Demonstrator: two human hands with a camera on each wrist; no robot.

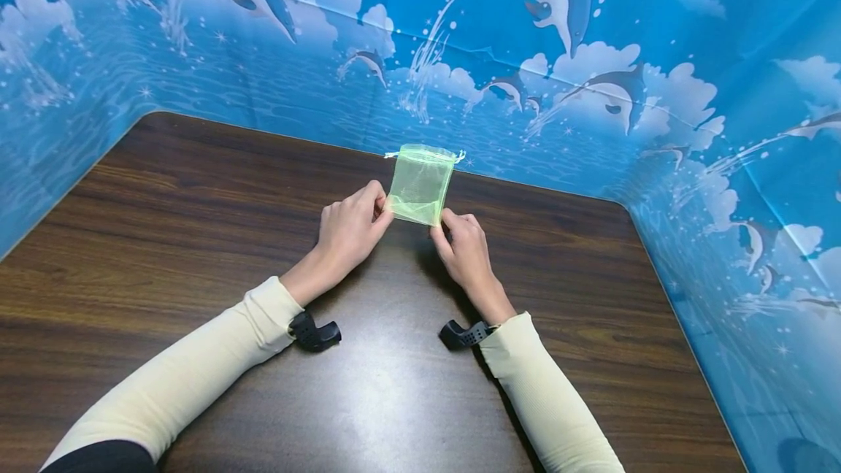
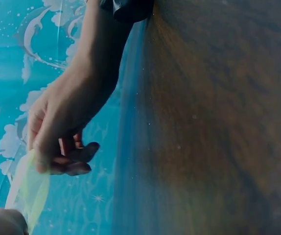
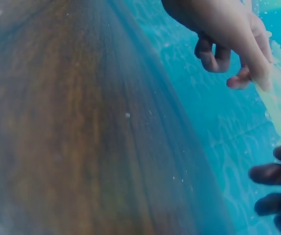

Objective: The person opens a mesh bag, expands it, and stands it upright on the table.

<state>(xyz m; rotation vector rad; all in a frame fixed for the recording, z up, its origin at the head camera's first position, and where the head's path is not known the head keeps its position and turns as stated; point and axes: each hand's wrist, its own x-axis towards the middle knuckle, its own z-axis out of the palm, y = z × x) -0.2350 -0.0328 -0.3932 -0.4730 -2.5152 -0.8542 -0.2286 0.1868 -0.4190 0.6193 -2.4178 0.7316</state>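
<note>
A small sheer yellow-green drawstring pouch (image 1: 422, 185) is held up above the far part of the table, its gathered top with white cord ends pointing away. My left hand (image 1: 351, 228) pinches its lower left corner between thumb and forefinger. At the lower right corner, my right hand (image 1: 463, 247) pinches it the same way. The pouch looks flat, and nothing shows through its mesh. In the left wrist view, the left hand (image 2: 67, 117) has its other fingers loosely curled below the pouch (image 2: 35, 191). The right wrist view shows the right hand (image 3: 233, 39) at the pouch's edge (image 3: 280, 100).
The dark wood-grain table (image 1: 591, 298) has rounded far corners. Blue cloth (image 1: 296, 86) printed with dolphins and clouds hangs along its far edge and both sides. Black wrist cameras sit on the left wrist (image 1: 315, 333) and right wrist (image 1: 465, 334), beside cream sleeves (image 1: 177, 371).
</note>
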